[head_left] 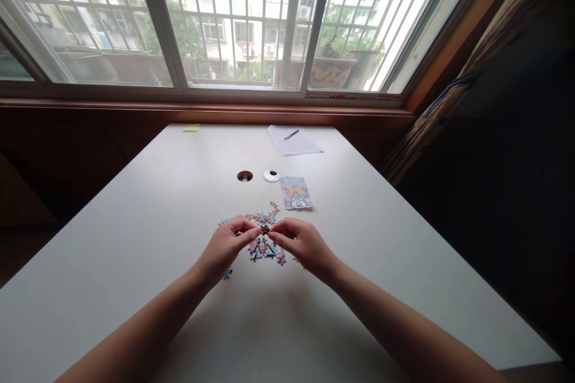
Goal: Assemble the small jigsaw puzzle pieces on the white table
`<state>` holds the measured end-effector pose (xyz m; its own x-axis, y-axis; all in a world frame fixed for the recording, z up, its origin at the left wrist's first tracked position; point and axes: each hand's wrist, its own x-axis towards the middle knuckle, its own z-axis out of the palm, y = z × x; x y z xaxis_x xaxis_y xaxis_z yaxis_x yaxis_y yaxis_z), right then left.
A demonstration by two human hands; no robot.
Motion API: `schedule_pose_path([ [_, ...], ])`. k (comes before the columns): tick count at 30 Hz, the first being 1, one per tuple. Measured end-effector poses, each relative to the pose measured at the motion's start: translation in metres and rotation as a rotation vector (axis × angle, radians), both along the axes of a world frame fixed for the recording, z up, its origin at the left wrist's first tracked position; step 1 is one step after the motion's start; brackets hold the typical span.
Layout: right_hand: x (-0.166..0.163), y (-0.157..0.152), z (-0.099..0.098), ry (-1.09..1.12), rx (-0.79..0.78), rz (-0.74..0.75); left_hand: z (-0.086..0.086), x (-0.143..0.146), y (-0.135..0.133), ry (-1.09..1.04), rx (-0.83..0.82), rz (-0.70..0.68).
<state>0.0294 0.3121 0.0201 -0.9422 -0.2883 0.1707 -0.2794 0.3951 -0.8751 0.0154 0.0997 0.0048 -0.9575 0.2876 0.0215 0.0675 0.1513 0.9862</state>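
Between my two hands is a small dark jigsaw puzzle piece [265,230], raised over the table and pinched from both sides. My left hand [232,240] grips its left side with thumb and fingertips. On the right side, the fingertips of my right hand [302,242] close on it too. Just below lies a partly joined puzzle section [263,249] with blue, white and red printing. Loose puzzle pieces [260,217] are scattered behind my hands, and a few lie beside my left wrist, partly hidden.
A colourful printed picture sheet [297,192] lies beyond my right hand. Farther back are a round cable-hole cover [271,176], an open cable hole [245,176], white paper [302,145] with a pen [291,134], and yellow sticky notes [191,128]. The white table [148,215] ends near a barred window.
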Motion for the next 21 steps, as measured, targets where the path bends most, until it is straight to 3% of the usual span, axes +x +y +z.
schedule_pose_path([
  [15, -0.017, -0.01, -0.015, -0.121, -0.235, -0.047, 0.008, -0.003, -0.002, 0.067, -0.143, -0.037],
  [21, -0.016, -0.005, -0.018, -0.129, -0.232, -0.035, 0.005, -0.005, -0.002, 0.097, -0.18, -0.03],
])
